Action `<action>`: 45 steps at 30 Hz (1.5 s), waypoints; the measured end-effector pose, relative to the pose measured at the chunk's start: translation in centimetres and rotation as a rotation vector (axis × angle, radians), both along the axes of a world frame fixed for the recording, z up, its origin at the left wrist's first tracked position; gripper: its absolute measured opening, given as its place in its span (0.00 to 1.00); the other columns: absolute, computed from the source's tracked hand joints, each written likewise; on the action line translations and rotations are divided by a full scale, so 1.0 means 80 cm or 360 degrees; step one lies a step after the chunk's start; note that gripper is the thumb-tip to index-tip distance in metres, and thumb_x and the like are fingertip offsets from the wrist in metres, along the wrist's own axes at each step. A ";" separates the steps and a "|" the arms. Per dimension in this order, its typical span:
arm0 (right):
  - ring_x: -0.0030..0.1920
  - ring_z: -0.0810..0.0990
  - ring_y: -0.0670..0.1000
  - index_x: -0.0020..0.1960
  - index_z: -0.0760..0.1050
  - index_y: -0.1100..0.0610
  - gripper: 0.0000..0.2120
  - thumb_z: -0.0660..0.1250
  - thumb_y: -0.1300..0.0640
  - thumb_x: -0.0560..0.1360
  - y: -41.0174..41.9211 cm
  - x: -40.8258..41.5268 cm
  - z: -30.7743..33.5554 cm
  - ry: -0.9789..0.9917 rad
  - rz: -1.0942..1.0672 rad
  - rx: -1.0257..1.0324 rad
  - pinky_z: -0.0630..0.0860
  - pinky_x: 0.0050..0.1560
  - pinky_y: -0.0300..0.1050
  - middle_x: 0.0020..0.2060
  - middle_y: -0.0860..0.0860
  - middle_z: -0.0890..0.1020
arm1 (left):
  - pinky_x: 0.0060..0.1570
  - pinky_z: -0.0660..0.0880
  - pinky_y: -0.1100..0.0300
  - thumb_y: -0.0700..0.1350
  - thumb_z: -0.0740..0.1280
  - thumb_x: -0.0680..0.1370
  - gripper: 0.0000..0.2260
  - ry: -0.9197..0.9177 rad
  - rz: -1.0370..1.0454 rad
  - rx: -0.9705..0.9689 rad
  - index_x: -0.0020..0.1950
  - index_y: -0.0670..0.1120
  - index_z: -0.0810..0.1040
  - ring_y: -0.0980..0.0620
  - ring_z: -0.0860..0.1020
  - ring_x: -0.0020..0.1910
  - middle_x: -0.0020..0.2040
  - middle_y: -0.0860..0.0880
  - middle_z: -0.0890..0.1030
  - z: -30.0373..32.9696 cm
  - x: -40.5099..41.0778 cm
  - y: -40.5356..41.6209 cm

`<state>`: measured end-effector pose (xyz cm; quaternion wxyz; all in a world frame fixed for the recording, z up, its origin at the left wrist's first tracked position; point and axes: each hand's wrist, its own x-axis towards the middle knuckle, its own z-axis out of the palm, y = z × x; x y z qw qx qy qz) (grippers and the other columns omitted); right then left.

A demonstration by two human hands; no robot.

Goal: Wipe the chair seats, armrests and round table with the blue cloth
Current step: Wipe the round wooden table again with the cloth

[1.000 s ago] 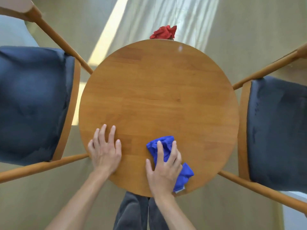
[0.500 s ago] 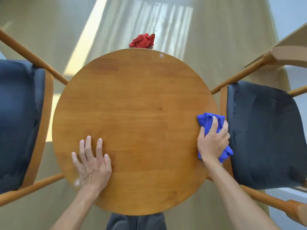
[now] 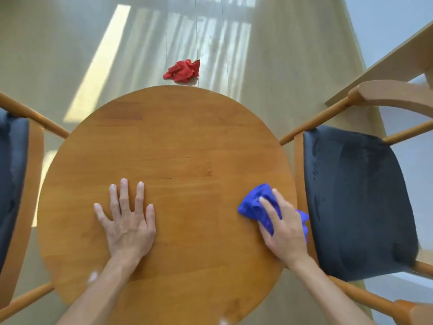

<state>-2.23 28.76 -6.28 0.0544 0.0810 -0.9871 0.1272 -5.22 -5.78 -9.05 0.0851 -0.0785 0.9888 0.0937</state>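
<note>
- The right hand (image 3: 284,233) presses the blue cloth (image 3: 256,205) on the round counter (image 3: 187,141), near its right edge.
- Its fingers (image 3: 269,207) curl over the cloth, holding it.
- The left hand (image 3: 127,221) lies flat, fingers spread, holding nothing.

The round table (image 3: 178,146) stands between two chairs, one chair (image 3: 14,184) at its left, the other chair (image 3: 356,202) at its right; on the floor (image 3: 58,55) behind the table lies a crumpled cloth (image 3: 182,71); the left hand (image 3: 127,221) lies flat on the tabletop; the right hand (image 3: 284,231) presses the wiping cloth (image 3: 255,205) on the table's right edge.
</note>
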 end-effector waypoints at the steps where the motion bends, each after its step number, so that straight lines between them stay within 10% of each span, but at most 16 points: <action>1: 0.59 0.75 0.64 0.68 0.73 0.57 0.24 0.69 0.56 0.73 0.011 -0.035 -0.001 -0.0013 -0.0381 -0.0021 0.73 0.58 0.59 0.70 0.62 0.69 | 0.69 0.48 0.31 0.55 0.47 0.79 0.27 0.0010 -0.0003 -0.0001 0.77 0.49 0.59 0.40 0.51 0.77 0.78 0.43 0.54 -0.002 0.000 0.000; 6: 0.66 0.66 0.66 0.74 0.62 0.56 0.25 0.61 0.51 0.79 -0.044 -0.206 0.000 -0.0107 -0.1261 -0.0142 0.63 0.66 0.57 0.74 0.62 0.59 | 0.69 0.49 0.31 0.54 0.48 0.79 0.27 0.0054 -0.0018 -0.0027 0.77 0.50 0.58 0.40 0.53 0.77 0.78 0.43 0.55 -0.011 0.001 0.001; 12: 0.61 0.75 0.61 0.69 0.72 0.52 0.24 0.65 0.49 0.74 -0.211 -0.111 0.001 -0.0079 0.0031 -0.0146 0.73 0.60 0.58 0.72 0.59 0.67 | 0.69 0.51 0.32 0.55 0.50 0.78 0.26 0.0062 -0.0002 -0.0034 0.76 0.51 0.60 0.41 0.56 0.76 0.78 0.44 0.58 -0.005 -0.001 0.001; 17: 0.65 0.75 0.58 0.68 0.72 0.49 0.24 0.67 0.51 0.73 -0.097 0.032 0.002 -0.0200 0.0587 -0.0056 0.73 0.59 0.62 0.72 0.56 0.67 | 0.67 0.56 0.34 0.55 0.52 0.78 0.25 0.0128 -0.0198 -0.0046 0.72 0.50 0.69 0.42 0.62 0.73 0.74 0.43 0.64 0.006 -0.015 -0.029; 27: 0.69 0.63 0.64 0.75 0.61 0.55 0.30 0.60 0.48 0.75 -0.129 -0.231 0.000 -0.0133 -0.1349 -0.0130 0.61 0.66 0.57 0.76 0.61 0.56 | 0.71 0.51 0.35 0.54 0.53 0.79 0.24 0.0170 -0.0255 -0.0085 0.75 0.52 0.64 0.43 0.58 0.76 0.76 0.44 0.61 -0.003 -0.013 -0.041; 33: 0.65 0.70 0.63 0.71 0.69 0.54 0.28 0.63 0.51 0.72 -0.310 -0.195 0.003 -0.0162 -0.0045 -0.0164 0.69 0.61 0.58 0.74 0.61 0.63 | 0.71 0.52 0.35 0.54 0.53 0.78 0.24 0.0158 -0.0258 -0.0100 0.75 0.53 0.63 0.44 0.58 0.76 0.77 0.45 0.60 -0.004 -0.007 -0.049; 38: 0.59 0.77 0.62 0.66 0.76 0.56 0.25 0.70 0.56 0.69 -0.212 -0.178 0.002 -0.0158 0.0770 -0.0130 0.73 0.59 0.57 0.70 0.60 0.70 | 0.71 0.52 0.36 0.54 0.52 0.79 0.25 0.0203 -0.0261 -0.0099 0.76 0.53 0.62 0.44 0.59 0.76 0.77 0.46 0.60 -0.009 -0.006 -0.049; 45: 0.66 0.66 0.67 0.73 0.64 0.58 0.29 0.62 0.51 0.75 -0.089 -0.242 0.004 -0.0119 -0.1265 -0.0149 0.63 0.66 0.60 0.74 0.62 0.59 | 0.71 0.51 0.34 0.53 0.54 0.77 0.25 0.0201 -0.0282 -0.0101 0.75 0.52 0.64 0.42 0.59 0.75 0.76 0.43 0.61 -0.005 -0.014 -0.040</action>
